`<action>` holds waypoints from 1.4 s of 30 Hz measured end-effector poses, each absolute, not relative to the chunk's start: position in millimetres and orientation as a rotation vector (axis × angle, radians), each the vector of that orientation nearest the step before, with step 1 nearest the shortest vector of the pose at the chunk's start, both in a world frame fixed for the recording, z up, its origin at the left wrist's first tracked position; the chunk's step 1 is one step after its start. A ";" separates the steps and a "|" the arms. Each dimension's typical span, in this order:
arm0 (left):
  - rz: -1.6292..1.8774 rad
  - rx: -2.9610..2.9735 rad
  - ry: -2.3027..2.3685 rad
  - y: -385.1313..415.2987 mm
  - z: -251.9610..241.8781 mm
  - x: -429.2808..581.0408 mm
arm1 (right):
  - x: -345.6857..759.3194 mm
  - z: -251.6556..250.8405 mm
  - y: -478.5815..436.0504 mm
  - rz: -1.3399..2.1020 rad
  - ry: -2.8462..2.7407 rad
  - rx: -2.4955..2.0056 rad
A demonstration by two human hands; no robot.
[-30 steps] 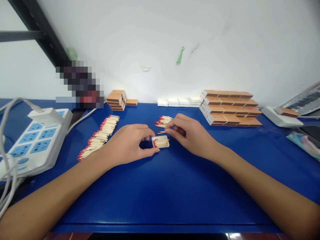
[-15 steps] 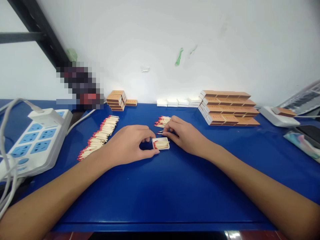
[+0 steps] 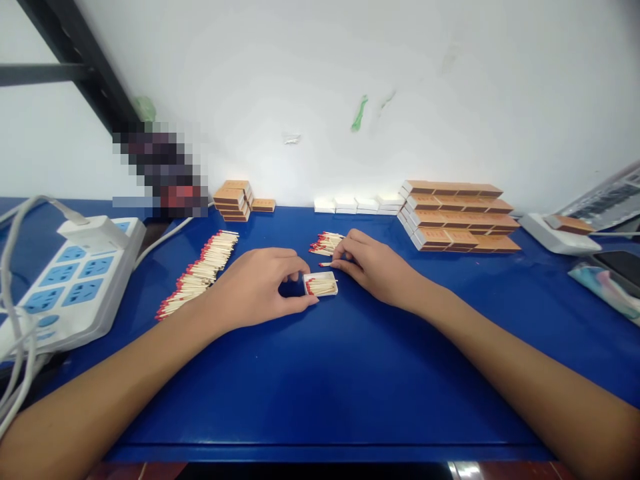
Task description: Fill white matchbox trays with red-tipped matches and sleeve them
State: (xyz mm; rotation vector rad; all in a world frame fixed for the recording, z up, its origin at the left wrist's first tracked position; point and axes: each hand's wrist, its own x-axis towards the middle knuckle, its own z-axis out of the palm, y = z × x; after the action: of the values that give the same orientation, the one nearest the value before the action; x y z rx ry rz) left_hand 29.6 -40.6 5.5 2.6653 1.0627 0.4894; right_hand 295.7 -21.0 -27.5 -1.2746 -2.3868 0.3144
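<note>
A small white matchbox tray (image 3: 329, 275) lies on the blue table, partly filled with red-headed matches (image 3: 321, 287) whose heads point left. My left hand (image 3: 270, 283) grips the tray's left end, thumb at the near side and fingers at the far side. Just beyond the tray, my right hand (image 3: 373, 270) pinches a match (image 3: 325, 264) between thumb and fingers, its red head pointing left. Behind those fingertips is a small pile of matches (image 3: 324, 244), partly covered by the hand. A long slanting row of matches (image 3: 205, 270) lies left of my left hand.
Closed matchboxes are stacked at the back left (image 3: 231, 200) and in a larger stepped pile (image 3: 457, 220) at right. White trays (image 3: 346, 205) line the wall. A power strip (image 3: 83, 273) with cables stands left; a white adapter (image 3: 557, 233) and a phone (image 3: 620, 265) lie right.
My right hand has shifted slightly right; two match ends seemed to show at its fingertips before, and one shows now. The tray and my left hand have barely moved.
</note>
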 end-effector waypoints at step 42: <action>0.479 2.660 1.121 -38.9 4.8 28.6 | 296.4 -23.0 -18.7 0.274 -2.377 -1.408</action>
State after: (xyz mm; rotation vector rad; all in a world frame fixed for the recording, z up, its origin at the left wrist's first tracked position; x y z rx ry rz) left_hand 28.6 -38.9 4.8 2.6598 1.1213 0.4794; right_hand 296.4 -18.7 -23.0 -1.4080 -2.3768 0.2741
